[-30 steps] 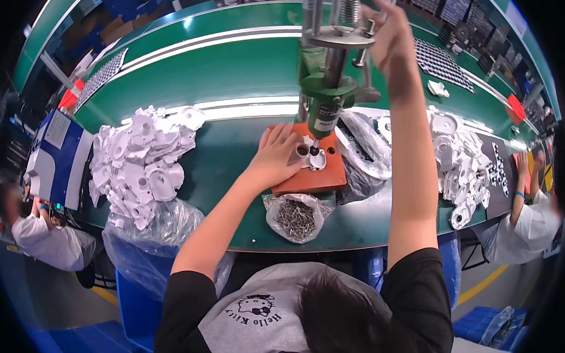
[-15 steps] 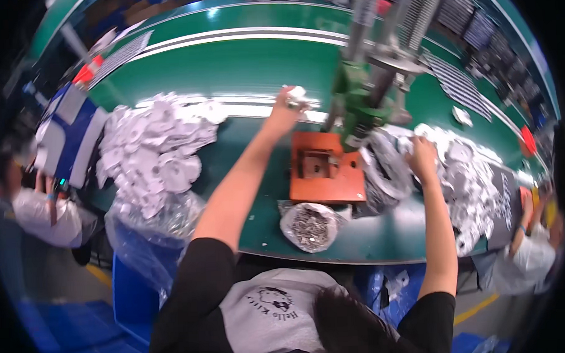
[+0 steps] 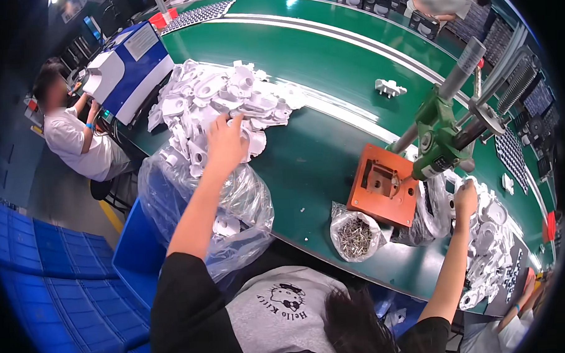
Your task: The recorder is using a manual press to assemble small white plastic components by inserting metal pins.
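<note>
My left hand point(image 3: 227, 143) is at the near side of a heaped pile of white plastic parts point(image 3: 208, 95) on the left. Its fingers are spread and touch the parts, with none clearly gripped. On the right, beside a second pile of white plastic parts point(image 3: 493, 231), my right hand point(image 3: 465, 199) is closed; what it may hold is hidden. Between my hands stands a green hand press point(image 3: 435, 140) with an orange base point(image 3: 373, 201), its recessed fixture point(image 3: 381, 180) showing no white part. A single white plastic part point(image 3: 390, 87) lies on the green conveyor belt point(image 3: 328, 56).
A clear bag of small metal pins point(image 3: 355, 237) sits before the press base, a dark-filled plastic bag point(image 3: 428, 218) beside it. Clear plastic sheeting point(image 3: 233, 203) hangs over a blue bin point(image 3: 136, 259). A blue-white machine point(image 3: 126, 70) stands far left, near a seated co-worker point(image 3: 75, 134).
My left hand has gone from the belt edge to the left pile. The white part it held now lies on the belt. My view has swung left; my right hand stays by the right pile.
</note>
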The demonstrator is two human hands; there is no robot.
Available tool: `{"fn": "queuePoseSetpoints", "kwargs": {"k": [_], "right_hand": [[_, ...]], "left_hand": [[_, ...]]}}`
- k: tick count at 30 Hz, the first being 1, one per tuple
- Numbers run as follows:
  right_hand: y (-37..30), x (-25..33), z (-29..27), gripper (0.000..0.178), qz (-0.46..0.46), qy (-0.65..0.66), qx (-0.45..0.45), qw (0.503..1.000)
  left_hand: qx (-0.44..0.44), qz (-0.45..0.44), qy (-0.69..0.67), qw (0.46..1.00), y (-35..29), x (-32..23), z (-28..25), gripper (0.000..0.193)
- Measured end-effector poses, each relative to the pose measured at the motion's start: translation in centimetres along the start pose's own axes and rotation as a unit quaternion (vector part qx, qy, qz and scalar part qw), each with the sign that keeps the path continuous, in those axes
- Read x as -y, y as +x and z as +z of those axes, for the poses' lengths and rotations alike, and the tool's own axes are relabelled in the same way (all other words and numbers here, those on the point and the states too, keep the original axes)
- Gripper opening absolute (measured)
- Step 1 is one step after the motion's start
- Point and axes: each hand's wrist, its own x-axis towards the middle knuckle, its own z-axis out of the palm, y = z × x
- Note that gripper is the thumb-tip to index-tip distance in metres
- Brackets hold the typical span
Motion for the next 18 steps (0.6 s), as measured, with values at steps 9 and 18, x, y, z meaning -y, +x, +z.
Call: {"fn": "queuePoseSetpoints", "kwargs": {"k": [9,18], "right_hand": [[-9.4,0.0,-7.1,0.034,0.076,0.532,-0.076,0.84],[-20.1,11.1,-11.5,0.039,-0.055,0.696,0.115,0.707]], "left_hand": [[0.155,0.071,0.1,0.98,2.6,2.0,-2.2,0.045],[0.206,0.104,-0.35,0.908,-0.6,-6.9,-3.5,0.023]]}}
